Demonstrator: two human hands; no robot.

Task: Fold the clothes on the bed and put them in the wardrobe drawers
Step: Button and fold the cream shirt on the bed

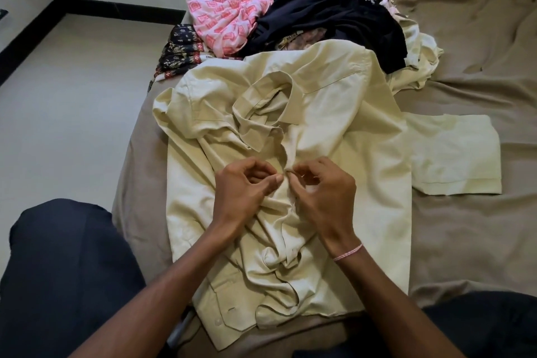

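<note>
Cream button-up shirt (334,131): spread front-up on the bed (465,241), at your 12 o'clock. Your left hand (244,186) and right hand (322,189): fingers pinched narrow on its placket. Unfolded clothes pile (319,14): beyond, 12 o'clock.

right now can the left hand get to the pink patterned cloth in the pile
Probably yes. The left hand is pinching the shirt front, so it must let go first; the pink cloth lies uncovered on the pile's near-left side.

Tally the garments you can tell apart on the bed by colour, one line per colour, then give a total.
Pale yellow shirt: 1
Cream garment: 1
Pink patterned garment: 1
Dark navy garment: 1
Black patterned cloth: 1
Total: 5, though the pile partly hides others.
</note>
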